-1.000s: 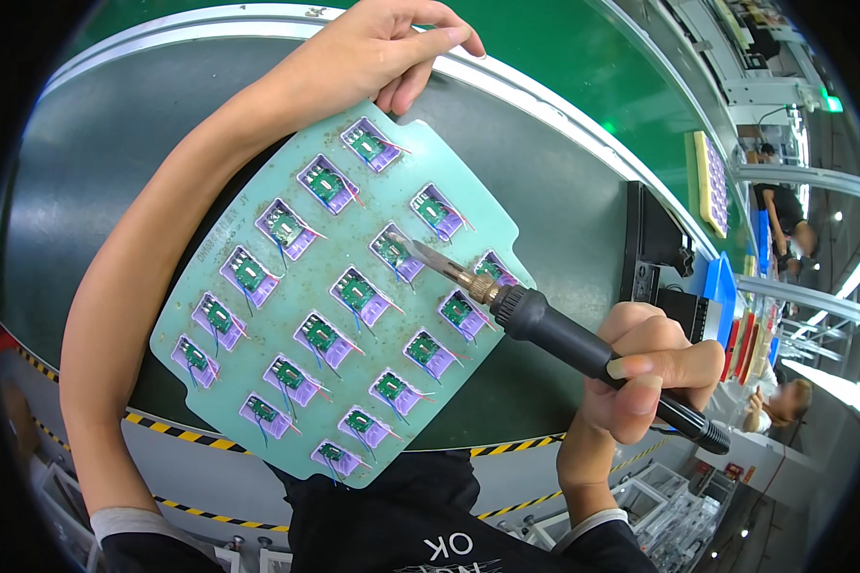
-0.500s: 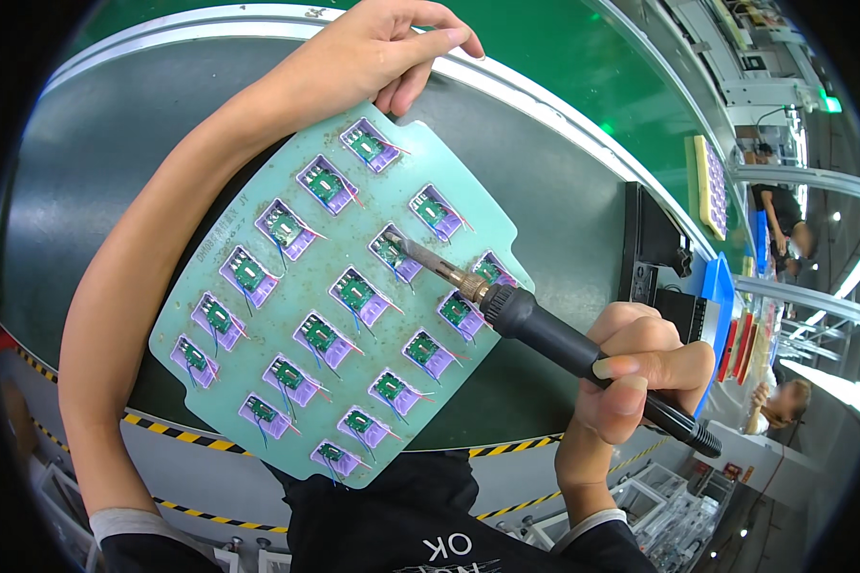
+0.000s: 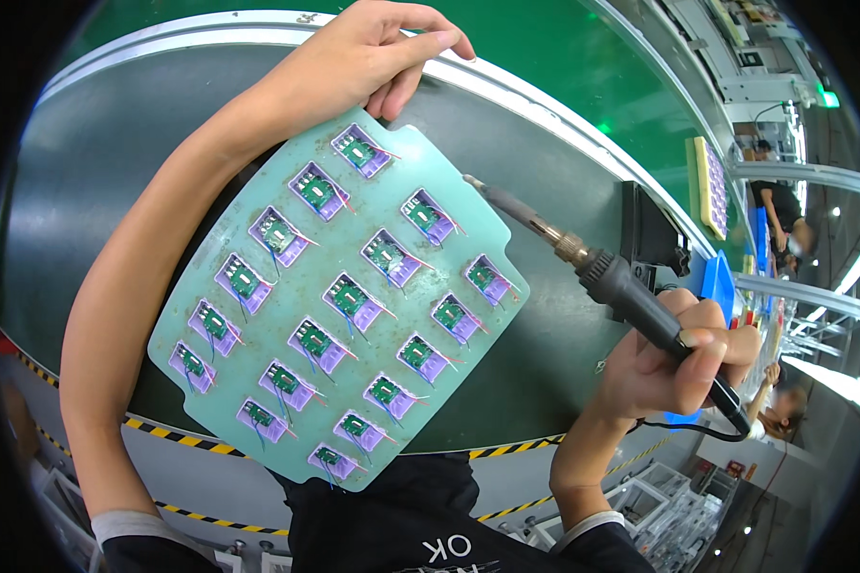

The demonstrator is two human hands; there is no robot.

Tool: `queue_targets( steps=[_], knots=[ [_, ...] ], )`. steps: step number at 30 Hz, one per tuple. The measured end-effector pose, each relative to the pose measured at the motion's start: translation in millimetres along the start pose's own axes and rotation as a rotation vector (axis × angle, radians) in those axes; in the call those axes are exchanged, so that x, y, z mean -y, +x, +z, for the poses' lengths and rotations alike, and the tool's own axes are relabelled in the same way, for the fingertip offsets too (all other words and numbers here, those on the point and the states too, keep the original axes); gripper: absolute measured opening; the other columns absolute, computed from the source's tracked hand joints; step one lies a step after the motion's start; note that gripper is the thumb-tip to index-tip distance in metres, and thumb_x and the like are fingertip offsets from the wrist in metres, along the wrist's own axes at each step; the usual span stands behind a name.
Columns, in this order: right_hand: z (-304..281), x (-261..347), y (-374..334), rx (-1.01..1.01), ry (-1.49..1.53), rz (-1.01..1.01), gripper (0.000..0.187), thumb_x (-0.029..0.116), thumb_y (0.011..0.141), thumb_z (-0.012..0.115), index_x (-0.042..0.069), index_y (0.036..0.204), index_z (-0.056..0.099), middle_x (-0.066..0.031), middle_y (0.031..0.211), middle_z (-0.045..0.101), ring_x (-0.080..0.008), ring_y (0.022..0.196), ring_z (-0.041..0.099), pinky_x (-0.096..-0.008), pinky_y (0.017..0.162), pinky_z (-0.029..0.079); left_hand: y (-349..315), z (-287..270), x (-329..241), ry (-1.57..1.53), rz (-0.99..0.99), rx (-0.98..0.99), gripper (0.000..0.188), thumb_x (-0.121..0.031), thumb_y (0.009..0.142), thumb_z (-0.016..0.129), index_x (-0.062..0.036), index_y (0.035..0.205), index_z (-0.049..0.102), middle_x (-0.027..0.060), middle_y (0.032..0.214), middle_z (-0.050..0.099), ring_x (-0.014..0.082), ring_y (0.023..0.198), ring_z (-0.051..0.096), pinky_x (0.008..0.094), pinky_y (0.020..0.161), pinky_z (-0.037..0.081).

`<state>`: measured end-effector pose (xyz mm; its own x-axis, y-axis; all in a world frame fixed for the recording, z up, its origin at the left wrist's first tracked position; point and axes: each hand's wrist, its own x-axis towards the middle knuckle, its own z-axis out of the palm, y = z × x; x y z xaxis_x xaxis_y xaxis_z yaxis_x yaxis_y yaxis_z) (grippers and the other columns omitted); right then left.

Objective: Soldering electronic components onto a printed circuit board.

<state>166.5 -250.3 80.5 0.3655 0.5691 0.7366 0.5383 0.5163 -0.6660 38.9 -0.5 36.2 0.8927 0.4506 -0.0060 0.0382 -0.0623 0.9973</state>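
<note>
A pale green fixture board (image 3: 287, 401) lies tilted before me, bearing several purple housings with small green circuit boards (image 3: 351, 294) and thin red and blue wires. My left hand (image 3: 377, 59) grips the board's far edge, its fingers partly curled; what lies under the palm is hidden. That forearm runs along the board's left side. In my right hand (image 3: 683, 358) is a soldering iron (image 3: 631, 296), closed in my fingers around its black handle. The iron's metal tip points up and left, near the board's upper right edge, off the circuit boards.
Beneath the board is a dark work mat (image 3: 96, 191), bordered by a pale metal rail (image 3: 545, 105) with a green surface beyond. Black equipment (image 3: 652, 229) and a blue bin (image 3: 717, 286) stand at the right. A yellow tray (image 3: 709, 186) lies farther off. Other people are in the right background.
My right hand has drawn the soldering iron right and its tip up, away from a circuit board in the upper middle. The fixture board and my left hand have shifted slightly left.
</note>
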Motion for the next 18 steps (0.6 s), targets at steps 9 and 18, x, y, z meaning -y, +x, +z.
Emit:
queue_targets(
  steps=[9, 18],
  knots=[
    [12.8, -6.2, -2.1, 0.138, 0.035, -0.005, 0.013, 0.008, 0.083, 0.052, 0.004, 0.077, 0.041, -0.0013, 0.049, 0.041, -0.0046, 0.036, 0.03, -0.0205, 0.037, 0.027, 1.1, -0.8, -1.6, -0.007, -0.014, -0.01, 0.026, -0.019, 0.097, 0.039, 0.0004, 0.106, 0.054, 0.0006, 0.051, 0.05, 0.0065, 0.043, 0.046, 0.0192, 0.042, 0.034],
    [18.0, -8.8, -8.6, 0.082, 0.079, 0.061, 0.016, 0.007, 0.078, 0.061, -0.004, 0.071, 0.052, -0.008, 0.055, 0.055, -0.013, 0.04, 0.046, -0.0235, 0.038, 0.037, -0.5, -3.0, 2.0, -0.033, 0.008, 0.0, 0.026, -0.019, 0.097, 0.039, 0.0007, 0.106, 0.054, 0.0003, 0.051, 0.05, 0.0063, 0.043, 0.046, 0.0187, 0.042, 0.033]
  ],
)
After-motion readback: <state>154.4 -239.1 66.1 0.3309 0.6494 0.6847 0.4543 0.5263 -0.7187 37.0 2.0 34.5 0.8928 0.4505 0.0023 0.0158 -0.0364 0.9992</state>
